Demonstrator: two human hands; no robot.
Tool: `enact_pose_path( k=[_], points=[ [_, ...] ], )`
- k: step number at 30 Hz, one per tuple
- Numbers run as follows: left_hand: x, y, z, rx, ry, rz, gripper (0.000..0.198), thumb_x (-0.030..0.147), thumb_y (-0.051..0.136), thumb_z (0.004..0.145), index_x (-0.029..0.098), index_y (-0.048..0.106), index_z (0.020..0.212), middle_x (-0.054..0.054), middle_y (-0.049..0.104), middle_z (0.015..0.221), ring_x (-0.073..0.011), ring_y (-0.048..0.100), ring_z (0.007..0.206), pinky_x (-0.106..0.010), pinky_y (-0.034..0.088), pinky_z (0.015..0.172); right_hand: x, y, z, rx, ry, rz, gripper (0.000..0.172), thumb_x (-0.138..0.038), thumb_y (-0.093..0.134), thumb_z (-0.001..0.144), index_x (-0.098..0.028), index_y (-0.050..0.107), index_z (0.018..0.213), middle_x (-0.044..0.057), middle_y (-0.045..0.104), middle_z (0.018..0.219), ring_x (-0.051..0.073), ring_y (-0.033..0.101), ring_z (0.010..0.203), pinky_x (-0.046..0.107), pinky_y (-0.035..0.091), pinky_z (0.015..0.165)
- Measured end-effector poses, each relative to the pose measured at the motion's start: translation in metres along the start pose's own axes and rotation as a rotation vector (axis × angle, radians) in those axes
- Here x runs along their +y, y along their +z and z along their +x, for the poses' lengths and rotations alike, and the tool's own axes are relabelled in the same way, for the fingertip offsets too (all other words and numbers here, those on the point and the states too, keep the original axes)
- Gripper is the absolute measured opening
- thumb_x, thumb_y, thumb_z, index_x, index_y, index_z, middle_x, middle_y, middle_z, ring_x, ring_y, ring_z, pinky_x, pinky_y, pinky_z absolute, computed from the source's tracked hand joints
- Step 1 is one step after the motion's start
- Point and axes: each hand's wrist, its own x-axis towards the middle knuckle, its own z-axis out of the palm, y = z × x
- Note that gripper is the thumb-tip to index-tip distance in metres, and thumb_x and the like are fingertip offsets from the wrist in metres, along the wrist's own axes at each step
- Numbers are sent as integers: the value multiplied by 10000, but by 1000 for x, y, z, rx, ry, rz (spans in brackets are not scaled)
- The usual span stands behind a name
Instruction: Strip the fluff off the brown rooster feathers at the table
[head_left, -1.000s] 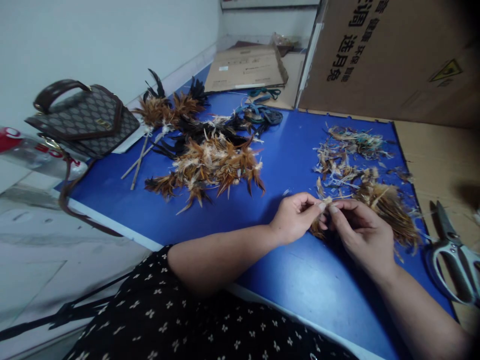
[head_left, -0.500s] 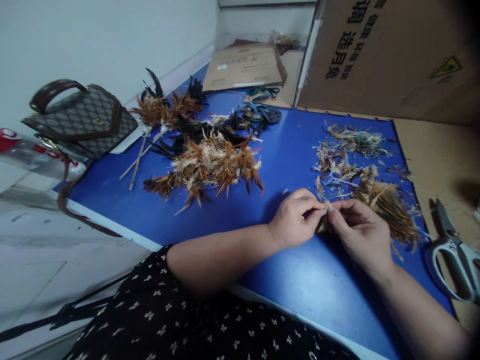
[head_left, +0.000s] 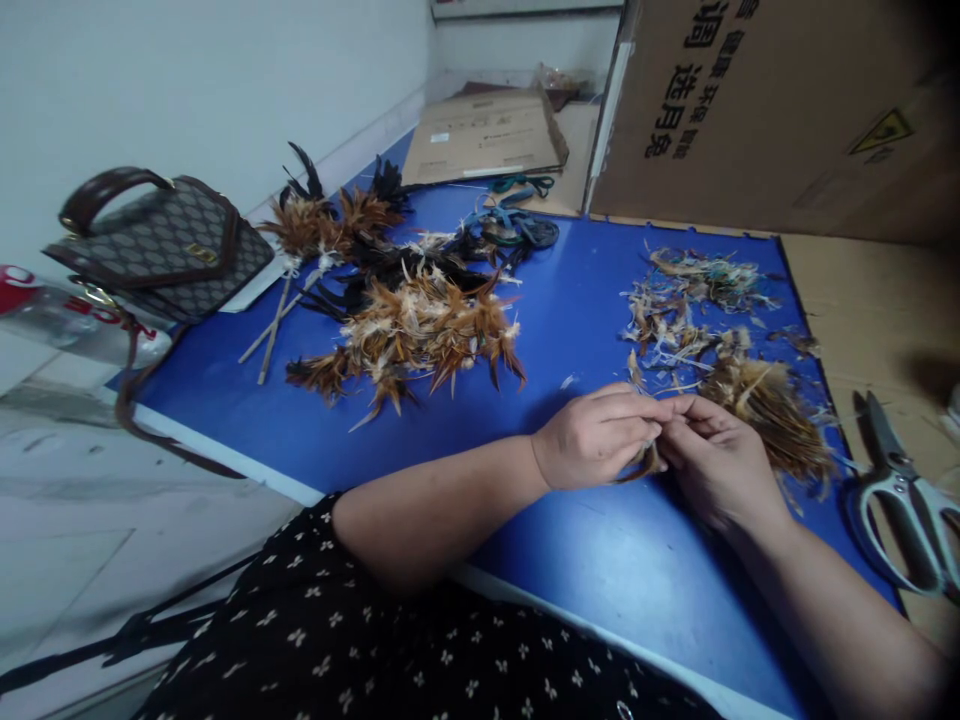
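My left hand [head_left: 600, 437] and my right hand [head_left: 716, 460] meet fingertip to fingertip above the blue table mat [head_left: 592, 580]. Both are closed in a pinch. Small brown feathers [head_left: 643, 463] stick out below the fingers of my left hand; the rest of them is hidden. What the right fingertips pinch is too covered to make out. Just beyond my right hand lies a bundle of brown feathers [head_left: 772, 410], with loose feather scraps [head_left: 675, 310] behind it. A larger heap of orange-brown feathers [head_left: 427, 325] lies to the left.
Scissors [head_left: 900, 500] lie at the right on cardboard. A large carton [head_left: 750, 120] stands at the back right, a flattened box [head_left: 484, 135] at the back. On the left are a handbag [head_left: 172, 240], a plastic bottle [head_left: 82, 320], two crossed sticks [head_left: 274, 330] and dark feather bunches [head_left: 330, 215].
My hands have drawn tighter together, and my left fingers have curled further over. The feathers now show below the left fingers rather than between the fingertips. The view has shifted slightly.
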Motion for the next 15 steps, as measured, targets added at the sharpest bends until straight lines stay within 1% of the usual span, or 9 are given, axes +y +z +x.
enact_pose_path(
  k=[4,8,11,15],
  points=[
    [0,-9,2,-116,32,-14,141,127,693,1059,171,823,1090,-175,828,1282,-254,801,1194,-463,702,1030,-5,5,-1,-15,24,51,444,-516,1068,716,-223,775,878,-39,605,617,96,484,508,241,473,484],
    [2,-17,7,-177,0,-40,143,192,708,1063,205,846,1029,-156,829,1259,-257,807,1181,-451,708,1008,-10,10,-2,-35,18,73,471,-536,1060,724,-226,723,830,-67,539,576,83,414,482,253,464,475],
    [2,-18,9,-175,-28,-45,145,223,707,1065,204,837,1003,-148,840,1185,-257,812,1140,-454,717,977,-9,10,-2,-52,4,50,472,-599,997,798,-231,703,835,-69,529,572,84,400,474,263,467,474],
    [3,-18,10,-114,-69,-73,129,142,703,1035,208,798,979,-138,838,1165,-236,812,1114,-453,696,1026,-8,8,-1,-75,-36,26,418,-588,948,872,-226,742,906,-70,524,574,91,412,480,260,471,479]
  ],
)
